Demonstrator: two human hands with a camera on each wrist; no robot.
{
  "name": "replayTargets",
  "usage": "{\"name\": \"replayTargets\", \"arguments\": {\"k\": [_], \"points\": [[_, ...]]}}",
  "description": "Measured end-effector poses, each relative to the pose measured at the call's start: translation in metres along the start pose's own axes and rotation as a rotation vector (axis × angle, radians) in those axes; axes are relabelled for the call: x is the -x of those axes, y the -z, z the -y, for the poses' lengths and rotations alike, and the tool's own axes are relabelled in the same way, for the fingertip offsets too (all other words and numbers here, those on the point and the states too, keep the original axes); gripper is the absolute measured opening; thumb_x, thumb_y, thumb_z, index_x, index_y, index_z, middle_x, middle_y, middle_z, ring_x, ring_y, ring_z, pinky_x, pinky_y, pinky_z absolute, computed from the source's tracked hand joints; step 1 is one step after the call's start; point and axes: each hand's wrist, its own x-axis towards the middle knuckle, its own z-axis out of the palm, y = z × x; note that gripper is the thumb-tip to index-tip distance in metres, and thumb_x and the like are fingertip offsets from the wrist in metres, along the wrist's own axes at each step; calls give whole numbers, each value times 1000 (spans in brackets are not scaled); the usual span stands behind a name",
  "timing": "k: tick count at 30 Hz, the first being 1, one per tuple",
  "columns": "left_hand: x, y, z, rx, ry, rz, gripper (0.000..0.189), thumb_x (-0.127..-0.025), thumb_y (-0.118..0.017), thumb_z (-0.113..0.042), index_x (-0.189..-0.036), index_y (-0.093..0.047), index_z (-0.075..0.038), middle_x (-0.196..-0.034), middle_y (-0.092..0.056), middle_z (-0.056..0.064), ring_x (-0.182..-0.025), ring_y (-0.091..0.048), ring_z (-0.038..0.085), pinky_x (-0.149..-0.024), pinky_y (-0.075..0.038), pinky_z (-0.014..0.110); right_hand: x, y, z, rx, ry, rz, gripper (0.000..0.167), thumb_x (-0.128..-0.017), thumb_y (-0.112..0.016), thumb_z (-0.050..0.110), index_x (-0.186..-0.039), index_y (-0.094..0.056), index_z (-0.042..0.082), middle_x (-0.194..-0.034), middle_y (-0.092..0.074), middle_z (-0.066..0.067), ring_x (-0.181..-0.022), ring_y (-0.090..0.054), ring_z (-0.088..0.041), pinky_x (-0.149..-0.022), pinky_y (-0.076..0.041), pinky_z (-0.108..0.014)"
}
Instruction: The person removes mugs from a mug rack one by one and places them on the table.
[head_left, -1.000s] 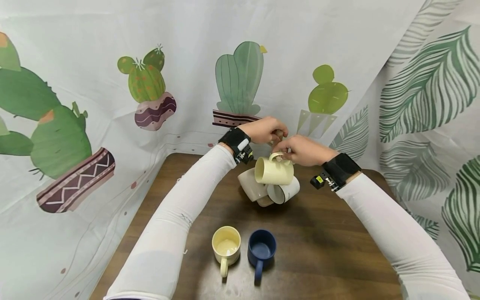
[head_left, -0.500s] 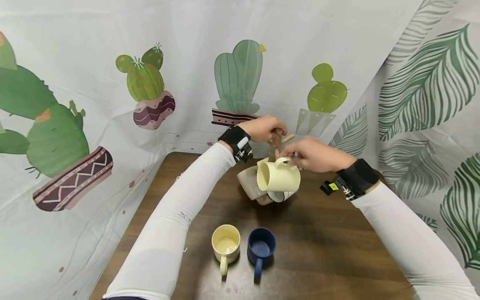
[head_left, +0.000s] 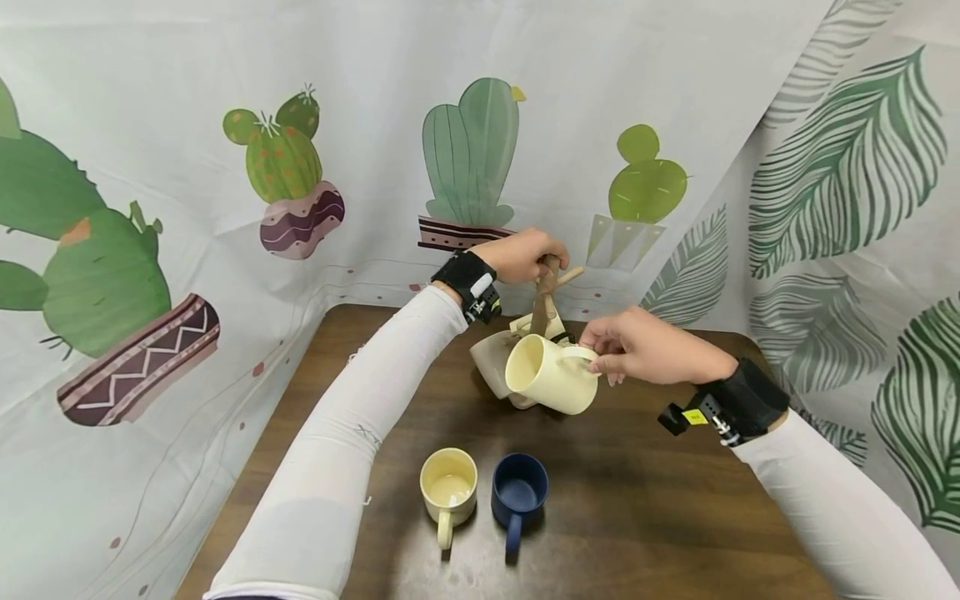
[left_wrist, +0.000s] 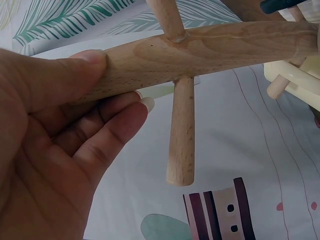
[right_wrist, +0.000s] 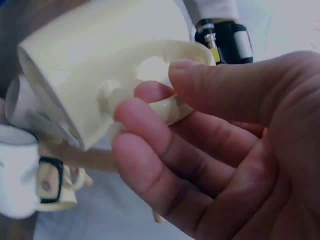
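My left hand (head_left: 521, 257) grips the top of a wooden mug tree (head_left: 542, 312); in the left wrist view, thumb and fingers lie around its post (left_wrist: 225, 49). With my right hand (head_left: 647, 346) I pinch the handle of a pale yellow mug (head_left: 553, 379), held tilted in the air before the tree, its mouth to the left. A bare upper peg (left_wrist: 182, 135) sticks out near my left fingers. Lower on the tree are a whitish mug (head_left: 491, 365), partly hidden, and a white mug (right_wrist: 17, 172) near a dark handle (right_wrist: 61, 180).
A yellow mug (head_left: 448, 487) and a dark blue mug (head_left: 519, 487) stand upright side by side on the brown wooden table (head_left: 652, 500), handles toward me. Behind the table hangs a white cloth (head_left: 375, 108) printed with cacti and leaves.
My right hand has drawn the pale yellow mug away from the tree, toward me and downward, and the mug has tilted. My left hand stays on the post.
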Motion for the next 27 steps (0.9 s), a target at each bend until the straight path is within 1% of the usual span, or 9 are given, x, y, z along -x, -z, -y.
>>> {"name": "replayTargets", "arguments": {"k": [4,7,12,15,17,20,23,27], "points": [[0,-1,1,-3,10,3,30,-103,-50,7,-125,-69,0,-101,-66,10,-89,-55,20,-85,-46,32,14,-14,-3,-82,-48,-37,6,-96,-74,10,-98,-69,9,-76,-72,4,-62,-68,-11,-59,-58,-32],[0,-1,2,-6,14,4,30,-102,-51,7,-125,-70,-1,-103,-67,10,-90,-56,20,-85,-47,32,24,-25,-6,-154,-46,-64,9,-94,-77,12,-95,-68,9,-75,-71,3,-61,-66,-13,-56,-56,-32],[-1,-2,3,-2,8,5,32,-102,-49,7,-125,-70,-2,-103,-67,9,-89,-54,19,-84,-46,32,42,-45,-14,-265,2,-98,12,-93,-77,12,-91,-65,9,-77,-70,4,-60,-60,-9,-54,-54,-28],[-1,-2,3,2,8,9,34,-102,-47,7,-126,-69,-2,-104,-67,9,-89,-54,19,-83,-45,32,53,-60,-21,-358,46,-110,13,-94,-75,6,-90,-62,7,-78,-69,3,-60,-60,-7,-52,-53,-29],[-1,-2,3,2,9,15,35,-102,-46,8,-126,-69,-2,-104,-66,9,-89,-54,19,-83,-45,32,59,-70,-24,-443,75,-109,14,-94,-72,0,-90,-59,5,-80,-69,0,-60,-59,-9,-51,-53,-29],[-1,-2,3,1,16,24,37,-101,-44,9,-126,-68,-3,-104,-66,9,-89,-53,19,-83,-44,31,66,-87,-26,-538,99,-119,14,-94,-70,-4,-91,-57,3,-80,-65,-5,-58,-56,-12,-50,-51,-28],[-1,-1,2,2,21,25,37,-101,-43,10,-126,-68,-2,-104,-65,9,-89,-53,20,-82,-44,31,71,-102,-26,-582,114,-158,12,-95,-68,-5,-94,-58,2,-81,-62,-3,-56,-54,-12,-47,-48,-27],[0,0,0,9,25,23,36,-101,-44,10,-125,-68,-2,-102,-64,9,-88,-52,20,-81,-43,31,76,-124,-26,-579,118,-262,12,-94,-68,-8,-94,-59,1,-86,-65,3,-59,-56,-5,-45,-49,-29]]}}
